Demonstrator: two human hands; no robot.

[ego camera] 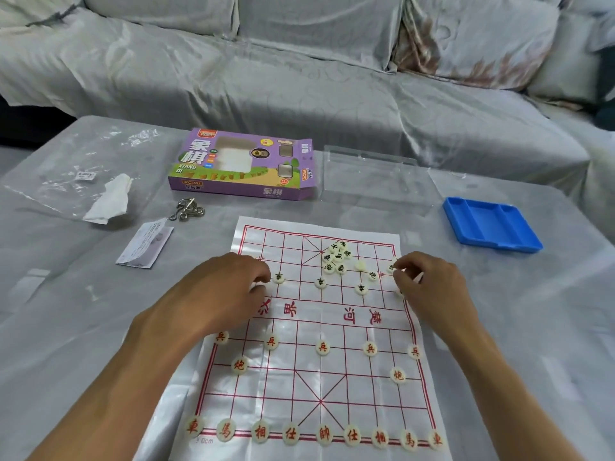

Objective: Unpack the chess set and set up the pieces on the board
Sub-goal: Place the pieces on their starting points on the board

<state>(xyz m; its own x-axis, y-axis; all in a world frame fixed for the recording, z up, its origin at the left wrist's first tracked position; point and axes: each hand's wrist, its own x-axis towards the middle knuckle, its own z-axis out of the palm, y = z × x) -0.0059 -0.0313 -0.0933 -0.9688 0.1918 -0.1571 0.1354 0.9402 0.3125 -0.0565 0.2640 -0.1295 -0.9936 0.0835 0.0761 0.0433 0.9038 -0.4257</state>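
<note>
1. The paper board (299,377) lies flat on the worktop (83,311), which is covered in a glossy sheet. The red pieces (322,347) are all set out on its near half: back rank, two cannons, five soldiers.
2. The black pieces are only partly placed. Several stand singly along the far soldier row, and a loose heap of black pieces (336,257) sits bunched near the far palace.
3. The left hand (216,294) hovers over the board's left edge, its grip curled together beside a black soldier (279,278). It may hide another piece under the fingers, but I cannot tell.
4. The right hand (429,287) is at the right edge, its grip pinched on a black piece (392,266) between thumb and fingertips.
5. Off the board are the purple box (243,168), the clear lid (372,178) and the blue tray (492,227), all well apart from the hands.
6. Risks as I judge them:
   - The board is thin and unweighted, so a dragging wrist or forearm could shift it and scatter the finished red rows.
   - Reaching into the heap could knock placed black soldiers off their points.
   - Small discs slide easily on the slick surface.
</note>
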